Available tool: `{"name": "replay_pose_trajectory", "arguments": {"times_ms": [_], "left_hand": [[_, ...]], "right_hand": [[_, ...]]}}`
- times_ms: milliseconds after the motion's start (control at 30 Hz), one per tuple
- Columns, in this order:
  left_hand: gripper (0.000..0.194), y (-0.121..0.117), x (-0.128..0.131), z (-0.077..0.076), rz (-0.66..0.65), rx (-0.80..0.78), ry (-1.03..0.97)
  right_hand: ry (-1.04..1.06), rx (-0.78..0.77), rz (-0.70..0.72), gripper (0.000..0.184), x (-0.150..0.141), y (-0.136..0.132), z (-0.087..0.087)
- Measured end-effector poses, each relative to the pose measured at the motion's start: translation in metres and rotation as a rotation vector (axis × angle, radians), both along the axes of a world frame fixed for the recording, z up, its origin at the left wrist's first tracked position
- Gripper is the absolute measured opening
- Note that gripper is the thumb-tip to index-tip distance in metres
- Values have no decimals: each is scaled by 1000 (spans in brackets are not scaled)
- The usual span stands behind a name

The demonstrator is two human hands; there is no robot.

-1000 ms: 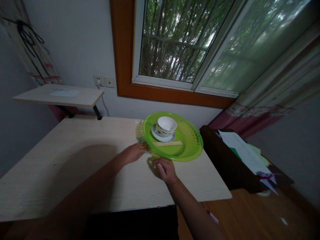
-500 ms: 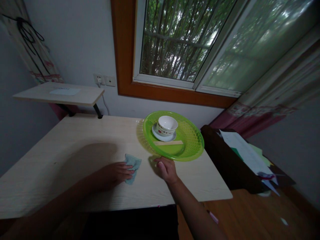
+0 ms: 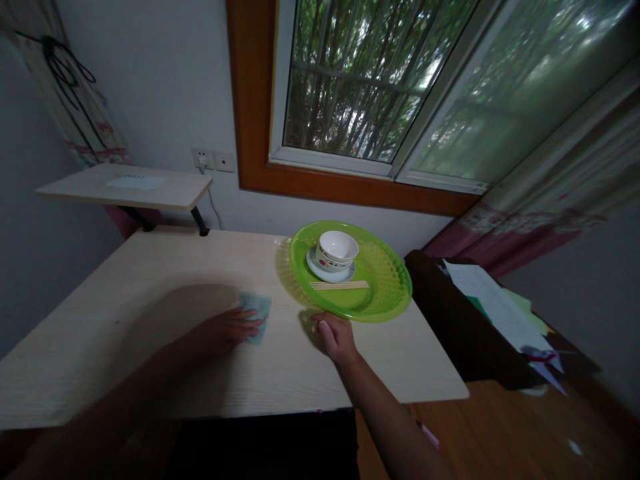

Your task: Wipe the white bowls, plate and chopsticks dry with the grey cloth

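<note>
A pale blue-green cloth [image 3: 260,313] lies on the light wood-grain table, with my left hand [image 3: 235,329] pressed over its left part. The fingers reach across the cloth and hold it against the tabletop. My right hand [image 3: 337,337] is closed at the near rim of a green plastic basin [image 3: 385,280], its thumb toward me and its other fingers curled in, partly hidden. Inside the basin, stacked white bowls [image 3: 339,247] rest on a white plate [image 3: 327,275]. Several light chopsticks [image 3: 340,285] lie side by side in front of the plate.
A small raised shelf [image 3: 125,190] stands at the table's back left with a paper label on it. Behind the table are a wall socket [image 3: 214,160] and a window. To the right, a dark brown piece of furniture [image 3: 440,320] holds papers [image 3: 490,300].
My left hand has slid the cloth a little left and away from me across the table. My right hand stays at the basin's rim. The view has shifted slightly.
</note>
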State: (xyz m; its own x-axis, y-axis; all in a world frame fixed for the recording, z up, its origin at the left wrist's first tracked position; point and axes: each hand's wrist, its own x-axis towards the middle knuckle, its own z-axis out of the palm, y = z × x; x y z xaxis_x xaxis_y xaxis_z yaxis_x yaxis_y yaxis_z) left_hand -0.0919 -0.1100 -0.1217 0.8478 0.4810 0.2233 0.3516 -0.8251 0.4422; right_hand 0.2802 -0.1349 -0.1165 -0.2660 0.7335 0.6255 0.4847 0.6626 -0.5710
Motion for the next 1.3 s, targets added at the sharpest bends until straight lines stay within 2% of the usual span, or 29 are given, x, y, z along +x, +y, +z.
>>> {"name": "replay_pose_trajectory", "arguments": {"times_ms": [100,167,300,500,600,700,767,867,1000,1100,1167,1300], "left_hand": [[43,-11,52,1,-97,27,-10],[42,-14,78,1,-115,56,-2],[42,0,102,-1,-70,86,16],[42,49,104,-4,144,57,40],[44,68,90,-6,245,71,46],[47,72,64,-10,302,86,76],[47,65,44,-13,329,96,77],[47,43,19,-16,348,83,63],[50,3,10,-12,294,25,97],[50,-22,26,-6,194,8,80],[51,-30,45,-1,135,14,55],[46,-21,91,4,86,29,60]], "right_hand": [[-2,-9,-3,33,0,0,-1],[-5,-13,5,34,1,0,-2],[-10,-22,14,34,0,0,-2],[-23,-61,-5,36,1,0,0],[-23,-60,-17,37,2,-1,-1],[-23,-49,-19,36,2,0,-1],[-25,-43,-20,35,2,0,-2],[-29,-42,-17,35,2,0,-2],[-28,-52,-17,38,1,0,-1],[-16,-52,-23,39,0,-1,0],[-5,-53,-20,38,0,-1,0],[14,-64,-2,37,0,-1,1]]}}
